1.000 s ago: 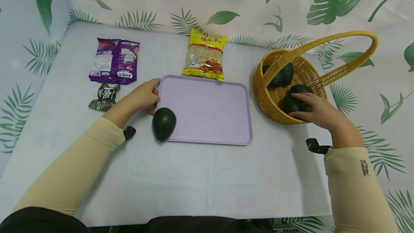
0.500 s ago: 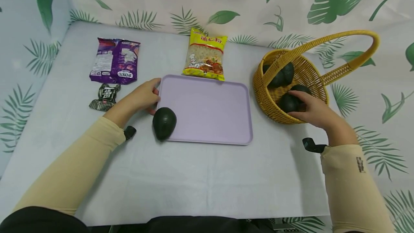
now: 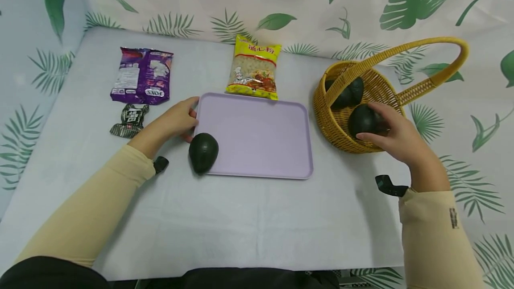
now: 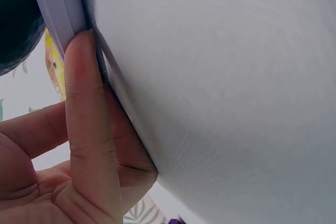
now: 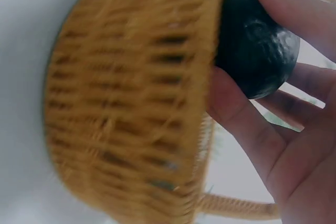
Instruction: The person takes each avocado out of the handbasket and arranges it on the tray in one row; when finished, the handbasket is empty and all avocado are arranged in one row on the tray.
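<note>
My right hand (image 3: 395, 135) grips a dark green avocado (image 3: 362, 119) at the near side of the yellow wicker basket (image 3: 331, 130). In the right wrist view, thumb and fingers curve round the avocado (image 5: 257, 40) at the basket's rim. More dark avocados (image 3: 351, 92) lie behind it in the basket, partly covered by the handle. My left hand (image 3: 176, 118) touches the left edge of a lilac tray (image 3: 257, 139); one straight finger (image 4: 86, 108) lies against the tray's side in the left wrist view. Another avocado (image 3: 203, 153) sits over the tray's near left corner.
A yellow pasta bag (image 3: 254, 68) lies behind the tray, its lower edge at the tray's back rim. At the back left are a purple snack packet (image 3: 142, 76) and a small black wrapped packet (image 3: 130, 120). The basket's tall handle (image 3: 445, 41) leans to the right.
My right hand has shifted its fingers round the avocado and drawn it up toward the basket's near rim. The left hand, tray and other avocado have stayed put.
</note>
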`<state>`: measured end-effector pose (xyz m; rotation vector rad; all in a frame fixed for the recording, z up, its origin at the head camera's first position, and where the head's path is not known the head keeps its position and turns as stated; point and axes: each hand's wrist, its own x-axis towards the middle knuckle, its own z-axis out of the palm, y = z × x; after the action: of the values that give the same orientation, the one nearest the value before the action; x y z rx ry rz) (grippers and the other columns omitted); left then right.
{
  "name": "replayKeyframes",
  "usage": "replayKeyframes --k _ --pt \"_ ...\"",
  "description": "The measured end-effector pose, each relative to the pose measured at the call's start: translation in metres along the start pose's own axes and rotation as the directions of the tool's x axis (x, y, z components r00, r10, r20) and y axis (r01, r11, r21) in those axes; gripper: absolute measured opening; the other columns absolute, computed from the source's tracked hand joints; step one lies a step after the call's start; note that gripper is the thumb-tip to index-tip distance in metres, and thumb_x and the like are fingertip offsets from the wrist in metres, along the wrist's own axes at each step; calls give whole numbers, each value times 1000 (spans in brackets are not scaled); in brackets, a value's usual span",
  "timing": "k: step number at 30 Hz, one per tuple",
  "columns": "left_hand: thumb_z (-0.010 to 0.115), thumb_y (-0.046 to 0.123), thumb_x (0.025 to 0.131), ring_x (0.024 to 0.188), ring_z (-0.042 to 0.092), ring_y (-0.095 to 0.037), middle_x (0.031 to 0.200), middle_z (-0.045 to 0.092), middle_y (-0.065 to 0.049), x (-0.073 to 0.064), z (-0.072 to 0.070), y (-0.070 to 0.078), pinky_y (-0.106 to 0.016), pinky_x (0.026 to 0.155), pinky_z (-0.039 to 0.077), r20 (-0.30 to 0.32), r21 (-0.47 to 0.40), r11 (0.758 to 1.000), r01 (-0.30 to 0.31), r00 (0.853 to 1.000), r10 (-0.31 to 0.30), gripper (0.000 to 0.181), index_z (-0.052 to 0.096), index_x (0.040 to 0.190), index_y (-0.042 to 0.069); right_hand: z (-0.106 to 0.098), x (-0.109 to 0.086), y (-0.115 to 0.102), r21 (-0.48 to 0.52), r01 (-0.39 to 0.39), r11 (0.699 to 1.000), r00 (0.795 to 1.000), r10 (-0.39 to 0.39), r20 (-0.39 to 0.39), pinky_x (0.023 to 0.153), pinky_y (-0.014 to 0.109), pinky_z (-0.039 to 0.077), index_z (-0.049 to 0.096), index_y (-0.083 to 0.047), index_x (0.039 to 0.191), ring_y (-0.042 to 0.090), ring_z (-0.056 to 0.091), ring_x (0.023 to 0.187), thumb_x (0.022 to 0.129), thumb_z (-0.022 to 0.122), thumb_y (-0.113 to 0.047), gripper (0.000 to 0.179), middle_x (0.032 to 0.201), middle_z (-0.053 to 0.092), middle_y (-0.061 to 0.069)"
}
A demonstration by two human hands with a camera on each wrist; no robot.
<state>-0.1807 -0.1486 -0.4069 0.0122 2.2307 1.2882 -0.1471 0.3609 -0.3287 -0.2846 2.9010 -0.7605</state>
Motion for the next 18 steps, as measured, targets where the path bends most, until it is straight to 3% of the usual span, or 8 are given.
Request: replayKeyframes --k 3,7,13,15,18 --pt "44 -7 93 90 49 -29 106 38 -17 0 0 0 -35 58 63 0 -1 1000 2 1000 -2 74 12 159 5 1 -7 -14 36 58 998 997 -56 -60 81 -3 39 42 -17 151 15 50 116 78 84 -10 85 147 43 10" --pt "44 -7 92 89 49 -29 106 39 -17 -1 0 0 -34 57 63 -3 6 1000 1 1000 -1 75 12 159 5 3 -16 -39 94 161 982 982 -150 -113 81 -1 46 45 -16 149 -5 51 105 72 84 3 88 146 43 9" --pt "43 -7 91 85 50 -28 106 40 -18 0 0 -1 -33 56 62 0 8 1000 -15 1000 15 75 10 158 3 24 -21 -76 120 349 929 933 -333 -137 84 6 51 45 -8 148 -3 54 113 65 84 13 94 148 43 11" --pt "43 -7 91 84 50 -28 105 40 -17 0 0 -1 -33 56 62 -3 5 1000 -19 1000 19 75 11 158 3 41 -19 -88 137 402 906 913 -385 -133 83 7 52 46 -4 147 0 54 116 64 85 13 93 147 44 12" --pt "43 -7 91 83 50 -27 105 39 -17 0 1 -1 -33 55 62 -4 -1 1000 -20 1000 20 75 12 158 3 71 -14 -104 201 425 882 905 -417 -84 78 14 57 46 -4 146 13 58 114 68 86 6 88 149 43 12"
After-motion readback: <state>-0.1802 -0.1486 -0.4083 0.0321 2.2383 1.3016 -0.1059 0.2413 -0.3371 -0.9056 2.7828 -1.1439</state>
